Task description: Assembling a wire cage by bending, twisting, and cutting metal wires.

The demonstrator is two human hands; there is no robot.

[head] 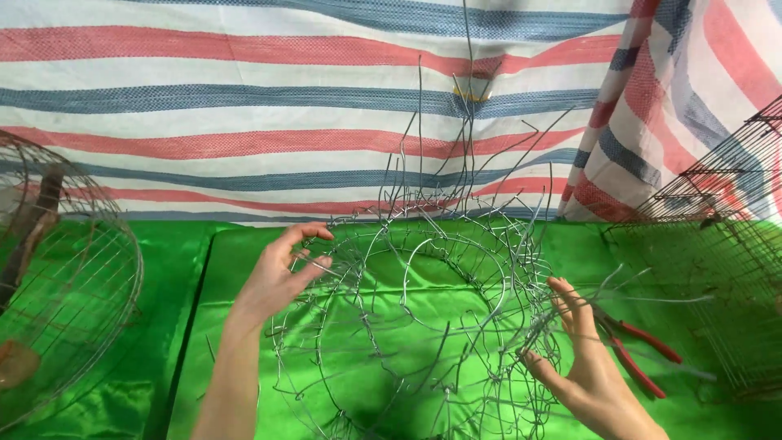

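Note:
A half-woven wire cage [423,318] of thin silver wire rests on a green satin cloth [220,342], its round hoops facing me and loose wire ends sticking up at the back. My left hand [277,273] pinches a wire on the cage's left rim between thumb and fingers. My right hand [582,358] grips wires on the cage's right side, fingers curled around them. Red-handled pliers [639,350] lie on the cloth just right of my right hand.
A finished round wire cage [73,285] stands at the left edge. A rusty rectangular wire cage [725,269] stands at the right. A red, white and blue striped tarp [285,106] hangs behind.

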